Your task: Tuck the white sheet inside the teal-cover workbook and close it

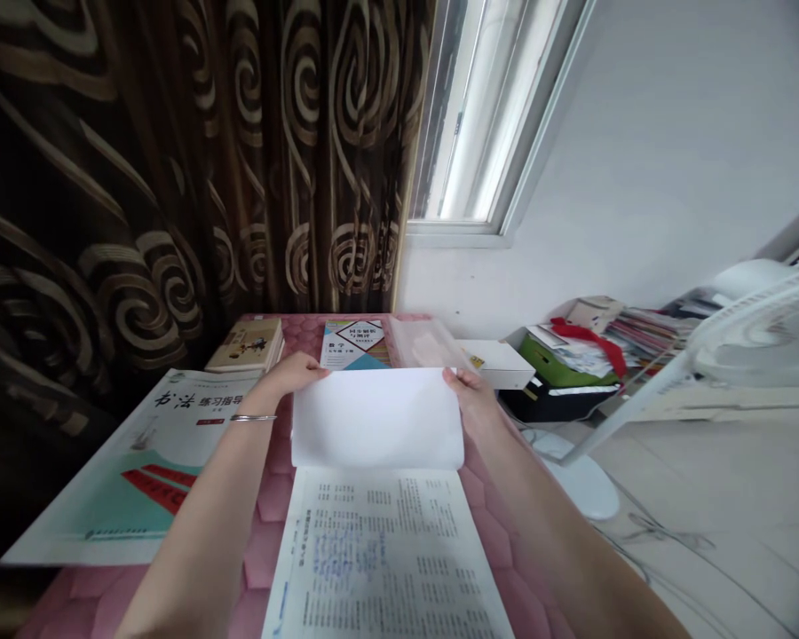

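Both hands grip the far corners of a blank white sheet (377, 417), held across the upper end of a printed page (392, 568). My left hand (299, 371), with a silver bangle at the wrist, pinches the left corner between thumb and fingers. At the right corner my right hand (471, 398) pinches the same way. Blue handwriting marks the printed page, which runs out of the frame at the bottom. Whether sheet and page are bound together I cannot tell. Just beyond the sheet lies a maths workbook (356, 344), partly covered.
Left on the pink quilted cloth (276, 497) are a large calligraphy workbook (139, 461) and a small stack of books (246, 346). Behind my right hand sit a translucent plastic sheet (426, 342) and a white box (499, 362). A white fan (573, 470) stands on the floor at right.
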Demonstrator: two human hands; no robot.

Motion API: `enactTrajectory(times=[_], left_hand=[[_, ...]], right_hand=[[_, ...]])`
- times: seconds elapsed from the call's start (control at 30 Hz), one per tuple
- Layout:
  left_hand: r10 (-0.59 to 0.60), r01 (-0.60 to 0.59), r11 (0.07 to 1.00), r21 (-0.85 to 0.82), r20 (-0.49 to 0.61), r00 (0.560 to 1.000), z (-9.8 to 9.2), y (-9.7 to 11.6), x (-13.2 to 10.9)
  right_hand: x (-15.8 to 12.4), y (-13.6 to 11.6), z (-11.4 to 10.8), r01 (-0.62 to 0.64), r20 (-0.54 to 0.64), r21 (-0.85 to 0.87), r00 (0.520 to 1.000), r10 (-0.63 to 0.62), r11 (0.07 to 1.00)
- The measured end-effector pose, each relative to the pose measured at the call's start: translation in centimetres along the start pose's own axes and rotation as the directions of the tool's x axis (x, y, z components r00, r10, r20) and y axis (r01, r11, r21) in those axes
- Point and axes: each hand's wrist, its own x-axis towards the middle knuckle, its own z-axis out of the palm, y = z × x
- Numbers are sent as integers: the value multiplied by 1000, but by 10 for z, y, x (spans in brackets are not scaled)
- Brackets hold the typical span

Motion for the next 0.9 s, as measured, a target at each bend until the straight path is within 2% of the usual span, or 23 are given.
enactTrajectory(times=[0.07,0.17,0.27,0.4,0.6,0.7,0.8,0.9], left_hand=[[-37,32,992,-124,-36,999,-6,-10,-1],[-93,44,943,-329,-132,987,-2,-20,-6],[-195,39,866,-499,-263,945,11,-27,-16],[-274,3,807,-590,-370,888,29,-30,-30],[-296,-106,689,-717,-412,862,36,-24,-38],[-291,-116,675,-728,-408,865,35,-21,-36],[-299,-87,644,-760,-355,886,36,-22,-35],[-318,-86,649,-756,-372,872,40,-25,-34]], right_hand=[[3,0,2,-27,12,31,1000,27,999],[5,-1,4,-16,2,80,1000,16,997],[2,-2,6,-32,-12,129,999,34,991],[-1,-2,8,-36,-56,175,997,47,984],[4,10,5,11,-122,187,992,13,982],[7,15,3,29,-155,187,988,0,982],[9,16,1,49,-177,193,984,-14,980],[9,15,-2,20,-144,178,990,6,984]])
